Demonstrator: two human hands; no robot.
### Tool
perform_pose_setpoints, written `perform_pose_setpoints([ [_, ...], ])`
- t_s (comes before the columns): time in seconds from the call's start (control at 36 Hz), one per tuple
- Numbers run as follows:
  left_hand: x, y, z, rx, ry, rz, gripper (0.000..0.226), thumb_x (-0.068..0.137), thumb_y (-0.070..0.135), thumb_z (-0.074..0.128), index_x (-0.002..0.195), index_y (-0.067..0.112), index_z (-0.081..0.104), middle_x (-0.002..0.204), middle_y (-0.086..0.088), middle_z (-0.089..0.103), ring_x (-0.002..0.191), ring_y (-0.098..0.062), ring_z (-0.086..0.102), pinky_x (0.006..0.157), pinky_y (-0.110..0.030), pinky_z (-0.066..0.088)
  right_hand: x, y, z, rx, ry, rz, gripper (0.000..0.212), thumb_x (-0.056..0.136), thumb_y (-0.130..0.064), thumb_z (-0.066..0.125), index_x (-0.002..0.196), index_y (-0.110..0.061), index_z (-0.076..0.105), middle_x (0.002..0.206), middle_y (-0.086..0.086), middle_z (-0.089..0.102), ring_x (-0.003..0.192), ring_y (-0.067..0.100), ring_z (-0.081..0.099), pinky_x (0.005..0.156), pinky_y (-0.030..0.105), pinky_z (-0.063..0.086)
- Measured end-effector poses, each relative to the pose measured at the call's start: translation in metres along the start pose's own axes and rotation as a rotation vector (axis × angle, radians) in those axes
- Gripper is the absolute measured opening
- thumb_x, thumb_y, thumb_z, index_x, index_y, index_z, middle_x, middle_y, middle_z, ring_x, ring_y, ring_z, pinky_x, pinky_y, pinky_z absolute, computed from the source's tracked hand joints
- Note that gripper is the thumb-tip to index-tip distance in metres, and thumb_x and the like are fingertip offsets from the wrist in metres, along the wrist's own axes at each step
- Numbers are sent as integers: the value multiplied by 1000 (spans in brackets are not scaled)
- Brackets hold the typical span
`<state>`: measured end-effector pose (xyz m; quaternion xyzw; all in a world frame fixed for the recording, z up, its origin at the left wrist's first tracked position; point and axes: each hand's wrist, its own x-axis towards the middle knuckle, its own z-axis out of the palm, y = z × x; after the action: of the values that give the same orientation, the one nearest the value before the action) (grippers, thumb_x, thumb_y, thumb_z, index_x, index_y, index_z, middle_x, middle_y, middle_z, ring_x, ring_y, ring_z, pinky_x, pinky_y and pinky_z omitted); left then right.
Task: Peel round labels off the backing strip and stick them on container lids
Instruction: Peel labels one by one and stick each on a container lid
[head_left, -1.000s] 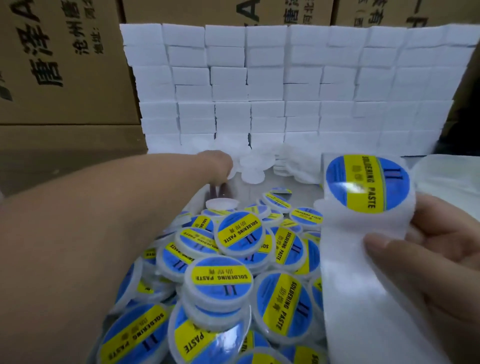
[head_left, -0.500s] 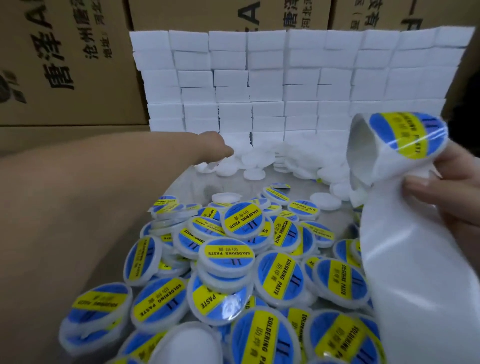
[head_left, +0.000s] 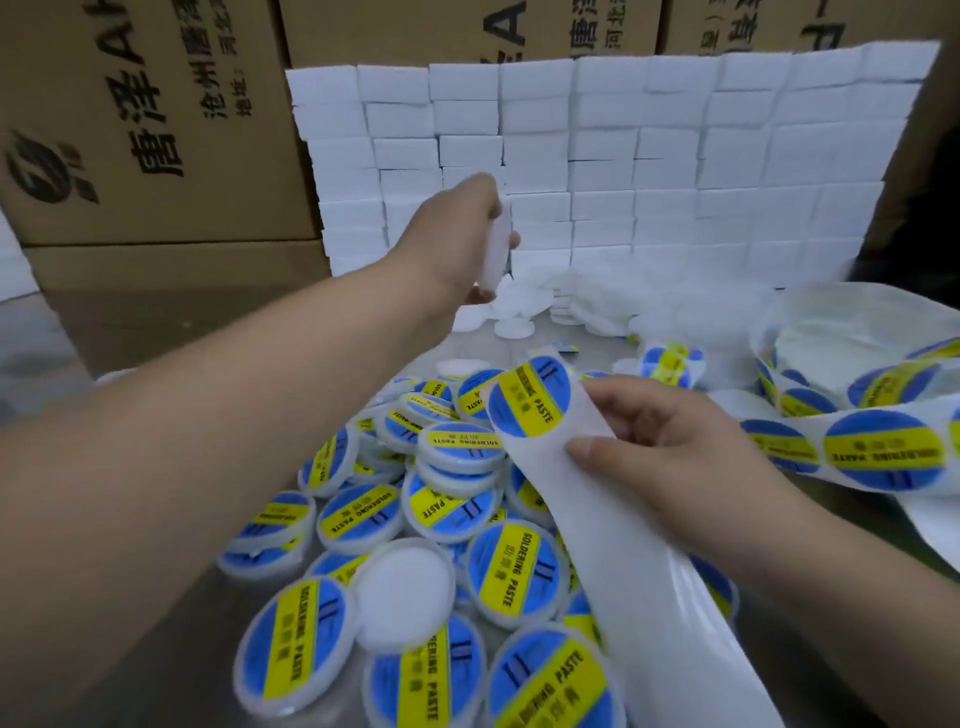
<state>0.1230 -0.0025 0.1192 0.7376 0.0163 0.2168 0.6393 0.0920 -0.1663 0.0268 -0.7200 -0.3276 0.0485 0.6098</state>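
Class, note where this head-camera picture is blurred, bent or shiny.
Head view: the left hand and the white lid it grips are motion-blurred; the cardboard boxes lean and bow, wide-angle distortion; the label on the backing strip that the right hand holds carries glare.

Brown cardboard boxes (head_left: 156, 130) printed with large black characters and letters are stacked along the back, filling the far left corner and running across the top. In front of them, along the table's far edge, a wall of white rectangular blocks (head_left: 649, 171) rises in even rows, many high. The table (head_left: 41, 343) has a grey, faintly reflective metal surface. At the far right the background falls into dark shadow. The light is soft, even and rather dim.
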Motion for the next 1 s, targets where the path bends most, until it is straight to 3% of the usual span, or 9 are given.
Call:
perform_pose_setpoints([
  [0.14,-74,4,-5,180,13,213,26,68,35,32,77,26,55,74,4,58,73,-16,48,64,-28,38,-1,-1,1,-103,74,9,27,84,-11,59,88,-36,68,81,-4,73,72,15,69,67,34,57],
  [0.22,-97,-19,-10,273,67,268,37,75,48,33,75,23,59,73,3,58,75,-15,54,69,-34,45,-2,-2,2,-148,97,34,15,82,-18,60,83,-30,69,77,-1,72,62,9,64,59,30,54],
  [0.36,-106,-52,-9,475,125,391,23,93,25,47,79,39,58,87,14,57,83,4,50,74,-7,36,-3,0,5,-157,106,42,11,84,-20,60,79,-21,70,74,-2,71,60,4,62,56,25,51],
  [0.44,-106,-53,-12,588,128,479,20,87,28,45,89,28,65,86,17,54,90,0,49,76,-8,33,-3,1,4,-151,130,14,10,82,-22,61,79,-24,70,73,-5,71,62,5,63,59,29,52],
  [0.53,-108,-53,-15,722,121,491,7,82,39,57,83,34,61,87,14,54,92,-8,51,73,-18,33,-3,1,3,-95,119,-11,12,83,-19,60,82,-24,71,75,-3,72,65,8,65,62,31,53],
  [0.64,-111,-58,-19,836,156,506,22,79,39,64,96,26,70,93,14,52,97,-16,53,71,-18,28,-4,-1,3,-34,62,-25,13,87,-16,60,86,-23,70,78,8,71,67,14,64,63,34,52],
  [0.75,-113,-56,-20,842,151,534,26,77,35,58,94,22,72,90,8,57,93,-21,57,70,-19,31,-5,-2,4,-35,10,-41,20,73,-26,54,85,-23,69,80,15,68,66,18,61,64,37,49],
  [0.86,-117,-56,-19,842,95,557,31,79,40,56,96,20,72,93,3,63,91,-22,59,72,-23,36,-5,-2,4,-126,-8,-105,15,81,-17,55,86,-7,65,86,31,58,65,37,55,63,46,47],
  [1.0,-119,-55,-18,847,71,580,37,76,46,55,94,18,71,92,1,63,88,-23,59,72,-20,36,-7,-1,3,-235,-11,-151,17,90,-5,53,89,-13,68,87,24,61,80,42,57,72,54,48],
])
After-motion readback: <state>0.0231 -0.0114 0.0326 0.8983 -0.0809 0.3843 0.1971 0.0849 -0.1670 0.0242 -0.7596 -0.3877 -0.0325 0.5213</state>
